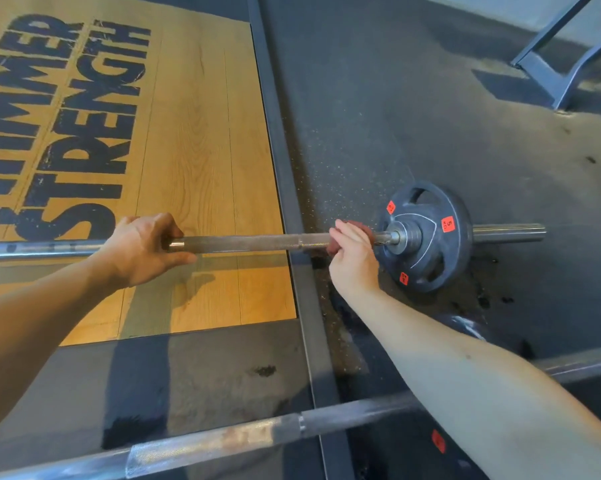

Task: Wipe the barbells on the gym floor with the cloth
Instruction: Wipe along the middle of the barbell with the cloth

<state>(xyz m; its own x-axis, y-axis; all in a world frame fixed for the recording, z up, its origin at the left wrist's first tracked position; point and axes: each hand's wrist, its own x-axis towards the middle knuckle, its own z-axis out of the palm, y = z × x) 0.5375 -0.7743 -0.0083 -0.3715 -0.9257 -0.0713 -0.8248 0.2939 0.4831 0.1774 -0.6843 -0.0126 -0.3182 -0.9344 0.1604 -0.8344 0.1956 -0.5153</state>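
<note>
Person's right hand (352, 258) has its fingers curled round a reddish cloth (359, 228), wrapped on the far barbell (243, 242) right beside the weight plate (430, 237). Left hand (143, 249) grips the same bar further along, fingers over the top, thumb under, prob. steadying it. Bar lies across the wooden platform (195, 133) & the dark rubber floor (361, 98). Progress, as a guess: cloth is at the plate end of the shaft, so this bar is mid-wipe; which parts are already clean can't be told. The second barbell (216, 443), nearer the camera w/ a rusty-looking patch, is prob. left to do
</note>
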